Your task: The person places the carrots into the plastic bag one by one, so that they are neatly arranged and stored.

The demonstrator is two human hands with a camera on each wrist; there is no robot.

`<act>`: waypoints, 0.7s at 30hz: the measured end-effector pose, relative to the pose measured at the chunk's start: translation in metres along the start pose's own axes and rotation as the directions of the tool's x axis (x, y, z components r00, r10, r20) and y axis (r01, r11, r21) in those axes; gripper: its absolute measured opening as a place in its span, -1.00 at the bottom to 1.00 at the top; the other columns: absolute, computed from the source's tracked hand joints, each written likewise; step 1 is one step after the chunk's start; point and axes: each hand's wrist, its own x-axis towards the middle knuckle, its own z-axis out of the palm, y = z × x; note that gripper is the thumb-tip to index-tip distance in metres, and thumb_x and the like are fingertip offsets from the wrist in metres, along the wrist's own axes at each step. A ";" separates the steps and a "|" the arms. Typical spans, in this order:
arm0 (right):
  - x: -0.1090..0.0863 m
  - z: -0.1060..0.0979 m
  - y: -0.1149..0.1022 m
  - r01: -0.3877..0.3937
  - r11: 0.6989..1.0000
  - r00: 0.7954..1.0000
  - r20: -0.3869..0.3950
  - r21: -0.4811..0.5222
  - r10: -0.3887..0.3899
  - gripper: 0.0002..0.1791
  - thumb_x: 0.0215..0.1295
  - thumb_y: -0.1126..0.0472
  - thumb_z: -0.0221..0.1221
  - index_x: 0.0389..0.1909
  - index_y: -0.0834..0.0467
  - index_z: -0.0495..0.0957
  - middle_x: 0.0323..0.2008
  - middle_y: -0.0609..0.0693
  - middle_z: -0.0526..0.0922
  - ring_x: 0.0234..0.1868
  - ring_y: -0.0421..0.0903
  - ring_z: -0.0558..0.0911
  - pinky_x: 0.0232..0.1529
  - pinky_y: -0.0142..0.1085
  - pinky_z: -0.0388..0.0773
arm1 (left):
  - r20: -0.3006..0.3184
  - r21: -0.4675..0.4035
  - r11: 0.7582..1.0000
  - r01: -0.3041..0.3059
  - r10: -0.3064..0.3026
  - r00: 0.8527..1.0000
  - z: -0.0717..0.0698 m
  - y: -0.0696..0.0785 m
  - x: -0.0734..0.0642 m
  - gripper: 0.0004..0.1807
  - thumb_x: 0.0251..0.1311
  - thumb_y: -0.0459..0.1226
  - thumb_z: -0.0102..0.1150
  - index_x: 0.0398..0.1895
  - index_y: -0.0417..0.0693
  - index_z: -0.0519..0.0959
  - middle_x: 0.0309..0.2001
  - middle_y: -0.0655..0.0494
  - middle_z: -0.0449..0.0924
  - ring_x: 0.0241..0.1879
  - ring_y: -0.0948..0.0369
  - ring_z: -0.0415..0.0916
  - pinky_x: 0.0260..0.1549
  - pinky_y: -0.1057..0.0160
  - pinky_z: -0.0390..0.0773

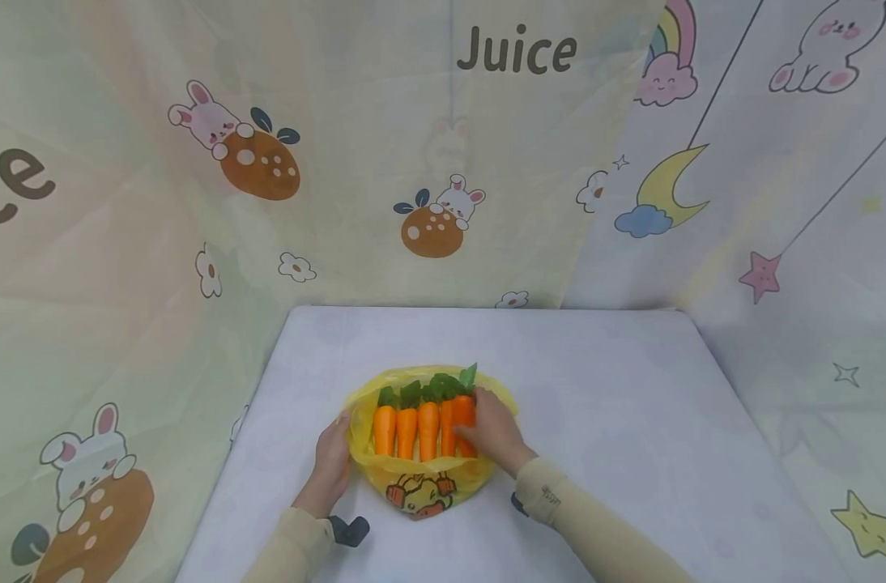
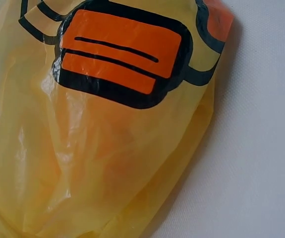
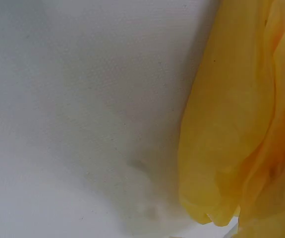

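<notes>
A yellow translucent plastic bag (image 1: 392,476) lies on the table with its mouth spread wide. Inside it, several orange toy-like carrots (image 1: 428,429) with green leafy tops are lined up in a row. My left hand (image 1: 331,461) holds the bag's left edge; its fingertips are partly hidden by the plastic. At the right end of the row, my right hand (image 1: 497,429) grips the rightmost carrot (image 1: 463,411), thumb across its front. In the left wrist view the bag's printed side (image 2: 122,144) fills much of the picture, and the right wrist view shows its yellow edge (image 3: 221,119). Neither wrist view shows fingers.
The white table (image 1: 603,389) extends around the bag on all sides. Behind and beside it hang cartoon-printed curtains (image 1: 355,146). A dark wrist strap (image 1: 350,530) sits at the left sleeve, and another shows at the right cuff.
</notes>
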 end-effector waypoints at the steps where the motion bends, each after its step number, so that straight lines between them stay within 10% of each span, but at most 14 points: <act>1: 0.000 0.001 0.001 0.000 1.000 1.000 0.002 -0.019 0.000 -0.16 0.17 0.11 0.45 0.36 0.37 0.31 0.18 0.24 0.54 0.11 0.14 0.57 0.16 0.03 0.57 | -0.001 -0.002 1.000 -0.001 0.001 1.000 0.000 0.000 0.000 -0.25 0.62 0.05 -0.31 0.57 -0.35 -0.01 0.55 -0.25 0.01 0.50 -0.10 0.02 0.48 -0.05 0.07; 21: -0.003 0.001 -0.001 0.021 0.972 0.999 0.037 -0.236 -0.013 -0.34 0.30 0.12 0.23 0.35 0.37 0.38 0.21 0.32 0.46 -0.20 0.12 0.64 -0.22 -0.04 0.70 | 0.001 -0.011 1.000 -0.004 0.004 1.000 0.001 0.000 0.000 -0.25 0.62 0.03 -0.30 0.57 -0.36 -0.02 0.56 -0.27 -0.02 0.52 -0.12 -0.02 0.48 -0.07 0.05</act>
